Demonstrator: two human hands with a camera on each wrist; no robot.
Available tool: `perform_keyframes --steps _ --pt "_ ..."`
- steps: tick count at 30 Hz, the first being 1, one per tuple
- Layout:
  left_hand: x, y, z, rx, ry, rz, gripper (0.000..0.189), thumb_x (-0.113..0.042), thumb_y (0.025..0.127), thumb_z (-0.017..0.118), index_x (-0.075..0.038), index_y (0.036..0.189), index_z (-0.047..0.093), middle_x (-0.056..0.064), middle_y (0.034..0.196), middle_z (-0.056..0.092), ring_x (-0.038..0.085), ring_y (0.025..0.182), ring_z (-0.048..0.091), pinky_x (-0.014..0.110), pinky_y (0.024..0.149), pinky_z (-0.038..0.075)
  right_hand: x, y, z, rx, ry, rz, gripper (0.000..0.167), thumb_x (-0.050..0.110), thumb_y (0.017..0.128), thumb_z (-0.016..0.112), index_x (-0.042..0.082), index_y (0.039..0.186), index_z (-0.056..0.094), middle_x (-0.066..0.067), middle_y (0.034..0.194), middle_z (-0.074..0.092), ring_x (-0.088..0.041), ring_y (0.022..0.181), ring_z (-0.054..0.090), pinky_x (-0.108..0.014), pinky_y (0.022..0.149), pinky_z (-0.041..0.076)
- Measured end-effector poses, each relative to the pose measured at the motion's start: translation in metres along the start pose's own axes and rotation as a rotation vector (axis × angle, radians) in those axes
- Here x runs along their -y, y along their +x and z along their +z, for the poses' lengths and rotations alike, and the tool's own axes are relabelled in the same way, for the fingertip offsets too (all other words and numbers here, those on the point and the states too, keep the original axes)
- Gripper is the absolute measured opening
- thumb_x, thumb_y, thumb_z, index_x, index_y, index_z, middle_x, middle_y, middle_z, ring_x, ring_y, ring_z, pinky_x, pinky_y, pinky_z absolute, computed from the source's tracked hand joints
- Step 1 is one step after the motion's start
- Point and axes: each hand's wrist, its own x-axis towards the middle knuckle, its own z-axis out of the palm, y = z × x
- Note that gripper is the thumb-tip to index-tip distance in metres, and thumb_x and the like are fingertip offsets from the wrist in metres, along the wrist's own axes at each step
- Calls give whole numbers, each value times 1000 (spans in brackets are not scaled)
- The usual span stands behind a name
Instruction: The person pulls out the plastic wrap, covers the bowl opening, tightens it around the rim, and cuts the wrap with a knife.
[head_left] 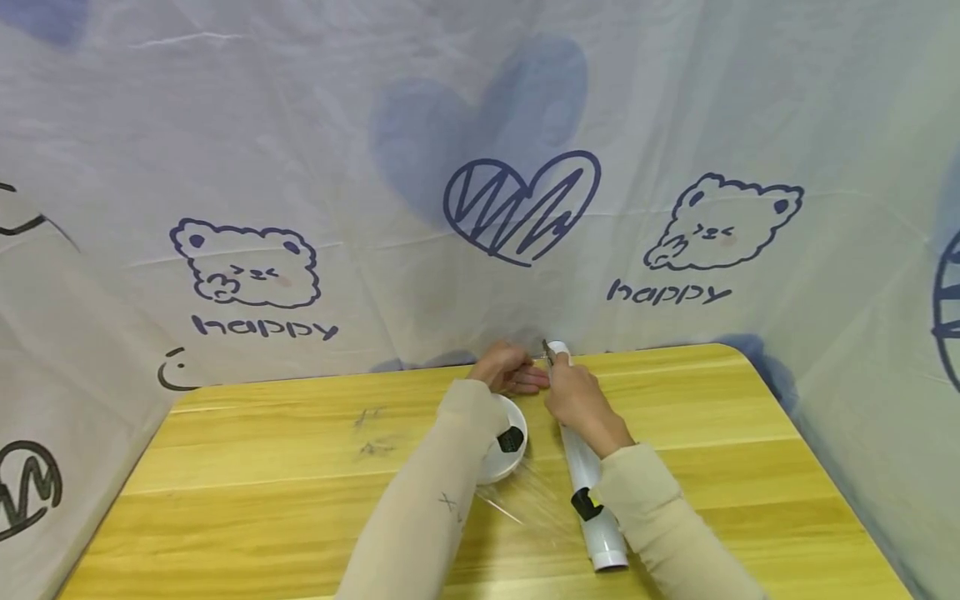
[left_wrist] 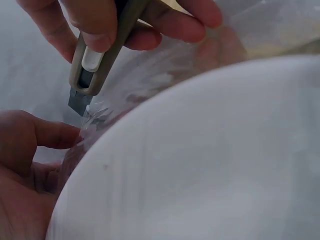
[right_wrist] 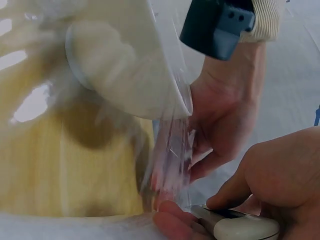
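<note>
A box cutter (left_wrist: 107,62) with its blade out is gripped in my right hand (head_left: 579,402). Its blade touches or nearly touches a gathered strip of clear cling film (right_wrist: 172,150). The film stretches between a white bowl (left_wrist: 200,155) and a long roll of cling film (head_left: 581,458). My left hand (head_left: 512,372) is at the bowl's far side, its thumb and fingers pinching the film near the blade. In the right wrist view the left fingers (right_wrist: 167,182) show partly through the film. My left forearm hides part of the bowl in the head view.
The wooden table (head_left: 262,475) has rounded far corners. A printed cloth (head_left: 360,167) hangs behind it and along its sides. Loose film (head_left: 532,500) lies between bowl and roll. Black wrist cameras (head_left: 511,439) sit on both sleeves.
</note>
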Motion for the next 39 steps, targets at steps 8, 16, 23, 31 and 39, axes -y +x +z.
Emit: perform_keyframes --steps 8,16,23,31,39 --pt "-3 -4 0 -4 5 -5 27 0 102 45 15 115 63 27 106 73 32 96 75 38 82 61 2 0 5 -43 -40 0 36 1 92 59 -10 125 51 -29 95 64 -37 77 62 -49 68 54" --pt "-2 1 -2 16 -37 -8 25 2 101 47 17 113 63 29 112 70 25 73 75 34 72 63 4 0 12 -109 -51 0 40 7 96 57 -7 133 52 -33 101 66 -43 85 67 -52 72 56" --pt "-2 1 -3 36 -54 -31 28 2 101 45 19 117 62 30 118 67 28 77 76 38 82 61 3 -2 20 -151 -17 4 41 9 100 55 -5 138 50 -34 105 66 -46 87 68 -54 72 57" --pt "-2 0 -1 43 -41 -15 29 1 102 46 19 119 61 30 121 65 23 68 73 40 88 59 2 -1 19 -137 -20 5 43 7 99 54 -7 140 49 -33 104 66 -40 80 67 -51 68 58" --pt "-3 0 -1 28 -38 -25 28 1 104 46 17 121 61 29 121 66 24 75 74 39 88 59 4 -7 21 -161 -48 -22 39 1 96 54 -11 132 49 -33 94 65 -43 78 68 -51 64 58"
